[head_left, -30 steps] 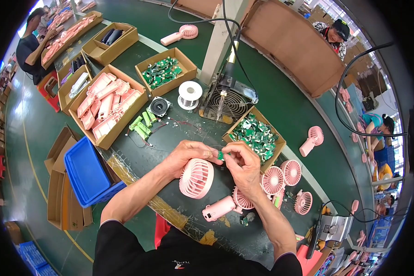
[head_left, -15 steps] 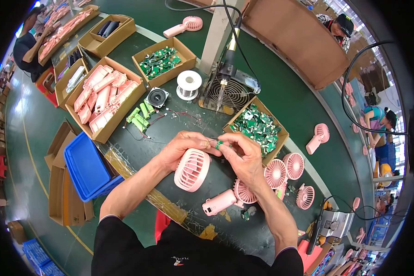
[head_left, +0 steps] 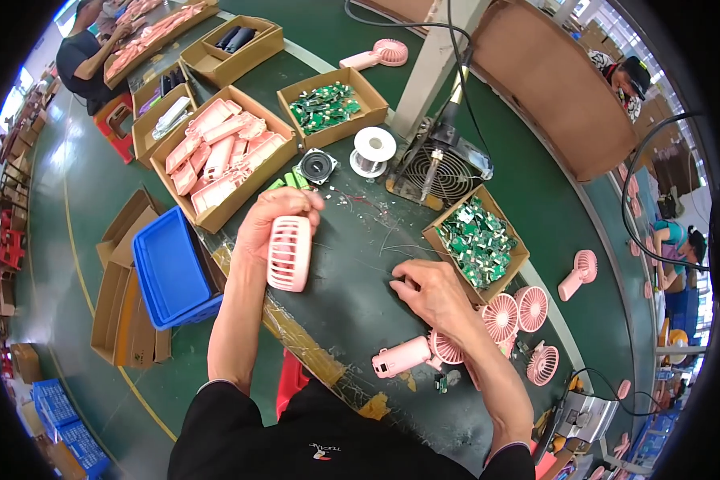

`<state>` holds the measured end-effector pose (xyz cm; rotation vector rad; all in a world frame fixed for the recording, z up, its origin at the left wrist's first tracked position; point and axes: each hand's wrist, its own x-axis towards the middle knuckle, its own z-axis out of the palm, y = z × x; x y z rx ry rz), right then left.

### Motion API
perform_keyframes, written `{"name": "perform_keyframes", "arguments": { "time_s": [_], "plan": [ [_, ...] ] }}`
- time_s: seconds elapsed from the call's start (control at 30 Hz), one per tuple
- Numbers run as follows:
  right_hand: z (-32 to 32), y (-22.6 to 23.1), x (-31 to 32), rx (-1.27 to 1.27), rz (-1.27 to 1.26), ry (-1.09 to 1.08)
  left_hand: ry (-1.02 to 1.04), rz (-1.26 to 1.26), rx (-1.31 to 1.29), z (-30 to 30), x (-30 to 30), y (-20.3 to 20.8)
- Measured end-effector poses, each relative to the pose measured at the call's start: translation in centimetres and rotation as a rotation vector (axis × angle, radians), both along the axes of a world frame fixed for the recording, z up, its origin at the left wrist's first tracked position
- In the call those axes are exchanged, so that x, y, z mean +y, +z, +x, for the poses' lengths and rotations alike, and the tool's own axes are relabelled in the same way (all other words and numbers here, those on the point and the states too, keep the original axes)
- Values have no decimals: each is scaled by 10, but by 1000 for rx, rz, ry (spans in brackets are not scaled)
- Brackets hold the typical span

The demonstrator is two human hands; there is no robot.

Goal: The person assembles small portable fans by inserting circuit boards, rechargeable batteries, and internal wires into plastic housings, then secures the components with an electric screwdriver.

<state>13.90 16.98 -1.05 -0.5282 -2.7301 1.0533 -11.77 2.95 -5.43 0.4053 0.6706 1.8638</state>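
My left hand [head_left: 268,218] is closed around a pink handheld fan part [head_left: 289,254] with a slatted round cage. It hovers near the green battery cells [head_left: 293,179], which it partly hides, and the small round speaker [head_left: 318,166]. Over the middle of the dark table [head_left: 344,288], my right hand [head_left: 434,294] has its fingers curled and pinched together. What sits between those fingertips, if anything, is too small to make out. Thin wires lie on the table just beyond it. A box of green circuit boards [head_left: 478,244] stands beside the right hand.
Pink fans [head_left: 501,318] and a pink fan handle [head_left: 402,358] lie at right. Beyond are a solder spool [head_left: 373,152], a soldering iron [head_left: 434,172] over a black fan grille, a box of pink shells [head_left: 224,156] and another circuit-board box [head_left: 332,108]. A blue bin [head_left: 168,268] stands left.
My hands have moved apart. The left has carried the pink fan part left toward the batteries; the right has left the small green board and wires they were both at. The view has shifted.
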Motion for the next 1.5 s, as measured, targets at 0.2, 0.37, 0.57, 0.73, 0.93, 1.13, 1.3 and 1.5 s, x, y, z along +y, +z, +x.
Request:
{"name": "perform_keyframes", "arguments": {
  "time_s": [0.2,0.37,0.57,0.73,0.93,1.13,1.3,1.5],
  "plan": [
    [-20,-4,0,25,174,64,173,117,-75,4,1,8],
    [-41,2,-8,-187,-16,-63,8,88,-29,5,7,0],
    [-59,-2,-21,-455,207,-57,-70,51,11,6,16,-4],
    [-60,4,-31,-471,193,-77,-64,32,73,6,14,-5],
    [-56,-9,-35,-353,190,-150,-127,6,49,9,23,-5],
    [-53,-9,-44,-294,204,-212,-121,-85,83,21,14,-11],
    [-50,-9,-46,-309,264,-208,-185,-104,141,43,-12,-8],
    [-31,-9,-25,-132,-138,-266,-184,-235,92,69,-40,-8]
  ]
}}
